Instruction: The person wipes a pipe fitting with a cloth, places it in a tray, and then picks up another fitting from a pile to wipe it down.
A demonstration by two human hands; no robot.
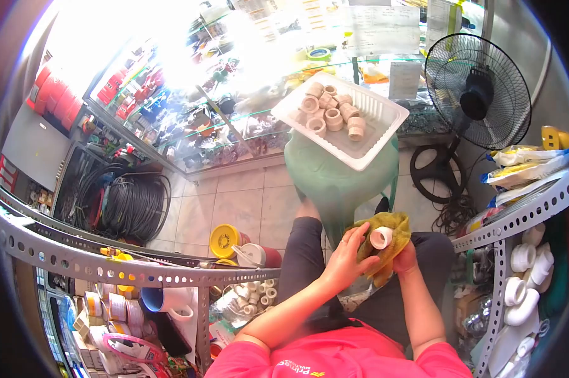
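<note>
A yellow-green cloth [394, 247] is bunched around a pale pipe fitting [380, 238], whose round opening faces up. On the right, my right hand [405, 257] is closed on the cloth behind the fitting, its fingers partly hidden. My left hand [352, 255] lies against the left side of the cloth with its fingers spread, close to the fitting; a ring shows on one finger. Beyond my hands, a white plastic tray [391, 118] with several beige pipe fittings [333, 118] rests on a green stool [341, 179].
A black standing fan [476, 94] is at the back right. Perforated metal shelves [108, 269] flank me, with a mug [165, 299] on the left. Black cable coils [133, 205], yellow-lidded tubs [224, 240] and glass display cases [234, 126] stand around the tiled floor [234, 195].
</note>
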